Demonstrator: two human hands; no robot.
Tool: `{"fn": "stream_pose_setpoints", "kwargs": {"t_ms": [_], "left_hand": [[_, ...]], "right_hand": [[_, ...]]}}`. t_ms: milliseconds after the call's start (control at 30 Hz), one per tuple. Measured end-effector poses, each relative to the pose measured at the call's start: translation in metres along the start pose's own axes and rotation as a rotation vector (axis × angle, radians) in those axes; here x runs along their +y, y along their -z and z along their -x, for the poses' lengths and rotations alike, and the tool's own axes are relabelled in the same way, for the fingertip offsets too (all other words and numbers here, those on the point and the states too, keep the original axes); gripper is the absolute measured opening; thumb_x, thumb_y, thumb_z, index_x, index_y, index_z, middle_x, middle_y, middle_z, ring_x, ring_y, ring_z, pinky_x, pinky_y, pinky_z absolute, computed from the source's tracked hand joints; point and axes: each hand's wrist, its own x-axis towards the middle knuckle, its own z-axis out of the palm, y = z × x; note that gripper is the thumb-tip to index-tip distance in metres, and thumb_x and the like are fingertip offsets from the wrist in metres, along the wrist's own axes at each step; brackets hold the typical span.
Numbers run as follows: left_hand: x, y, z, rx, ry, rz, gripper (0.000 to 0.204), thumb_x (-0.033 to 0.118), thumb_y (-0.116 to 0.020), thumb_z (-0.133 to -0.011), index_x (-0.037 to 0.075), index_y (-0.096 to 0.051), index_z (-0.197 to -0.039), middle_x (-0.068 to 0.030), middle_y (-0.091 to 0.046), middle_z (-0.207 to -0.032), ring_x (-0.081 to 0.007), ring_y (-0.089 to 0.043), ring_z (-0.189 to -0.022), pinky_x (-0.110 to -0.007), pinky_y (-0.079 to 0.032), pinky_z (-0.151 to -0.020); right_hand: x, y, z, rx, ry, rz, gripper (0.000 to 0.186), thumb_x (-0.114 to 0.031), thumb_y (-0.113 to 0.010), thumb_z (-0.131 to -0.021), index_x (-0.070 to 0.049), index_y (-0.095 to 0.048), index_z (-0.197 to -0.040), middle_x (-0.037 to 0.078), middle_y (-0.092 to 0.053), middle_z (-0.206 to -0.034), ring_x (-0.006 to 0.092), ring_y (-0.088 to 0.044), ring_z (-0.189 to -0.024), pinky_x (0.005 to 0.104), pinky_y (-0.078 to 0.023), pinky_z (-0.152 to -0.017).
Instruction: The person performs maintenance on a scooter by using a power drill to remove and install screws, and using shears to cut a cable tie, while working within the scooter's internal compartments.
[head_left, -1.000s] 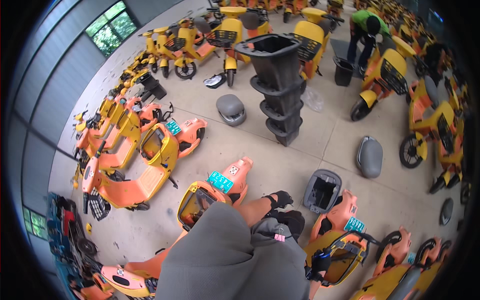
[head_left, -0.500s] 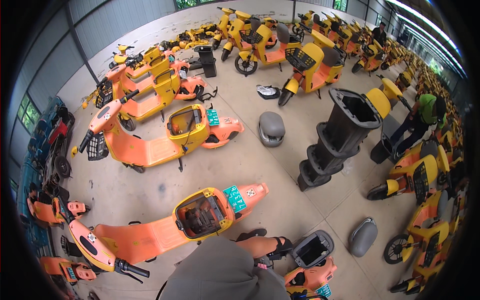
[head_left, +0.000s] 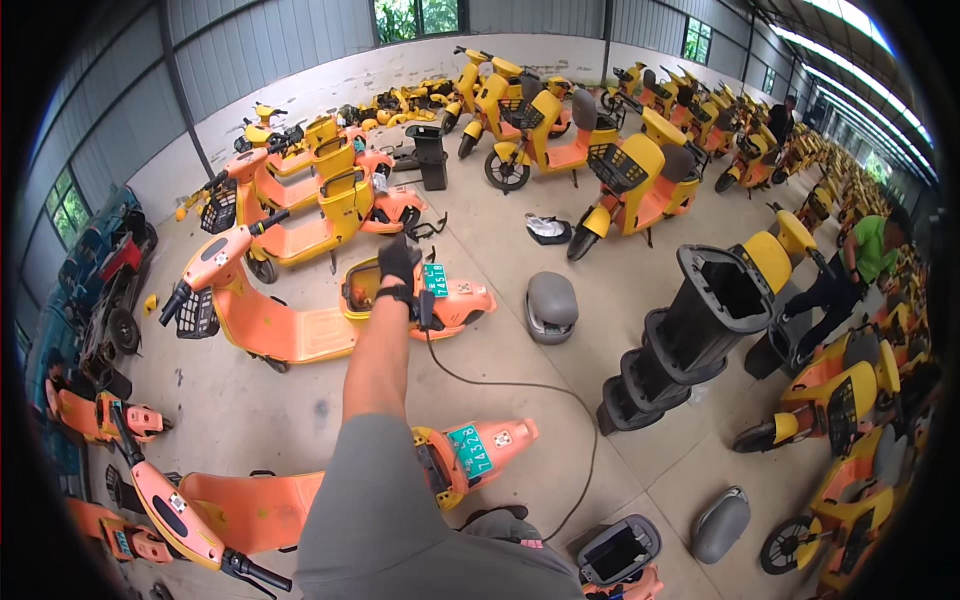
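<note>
My left arm [head_left: 378,370] stretches forward, its grey sleeve below and a black-gloved left hand [head_left: 399,262] at its end. The hand appears over the seat opening of an orange and yellow scooter [head_left: 310,332]; contact cannot be made out. Its fingers are too small and dark to read. A dark band and a small black device [head_left: 426,308] are at the wrist, and a thin black cable [head_left: 505,383] runs from there toward my body. Beneath my arm is a nearer scooter [head_left: 250,505] with a green plate. My right hand is not in view.
Stacked black bins [head_left: 668,345] stand to the right. Grey scooter seats lie on the floor, one [head_left: 551,307] ahead and another [head_left: 720,525] lower right. A person in green [head_left: 868,255] bends beside a dark bin. Yellow scooters [head_left: 640,180] line the back and right.
My left arm has swung from low near my body to stretch out over the farther scooter. The cable now trails in view. The whole view has shifted slightly.
</note>
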Motion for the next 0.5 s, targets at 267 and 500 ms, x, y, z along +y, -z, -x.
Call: {"fn": "stream_pose_setpoints", "kwargs": {"t_ms": [267,500], "left_hand": [[0.051,-0.108,0.327,-1.209,0.788,0.619,0.015,0.023,-0.051,-0.079,0.009,-0.055,-0.083,-0.0119,-0.054,-0.063,-0.0249,-0.056,-0.062,-0.04,-0.046,-0.061],[0.156,-0.025,0.376,-1.483,0.01,0.295,0.02,0.02,-0.048,-0.079,0.008,-0.062,-0.087,-0.0193,-0.061,-0.093,-0.0322,-0.059,-0.09,-0.04,-0.046,-0.077]], "right_hand": [[-0.018,-0.022,0.002,-0.087,-0.005,-0.013,0.046,-0.021,-0.07,-0.065,0.0,-0.052,-0.101,0.015,-0.056,-0.094,0.0293,-0.057,-0.085,0.0373,-0.046,-0.072],[-0.007,-0.022,0.003,-0.096,-0.034,-0.056,0.039,-0.023,-0.069,-0.068,0.0,-0.054,-0.097,0.013,-0.058,-0.09,0.0258,-0.058,-0.081,0.0363,-0.047,-0.068]]}}
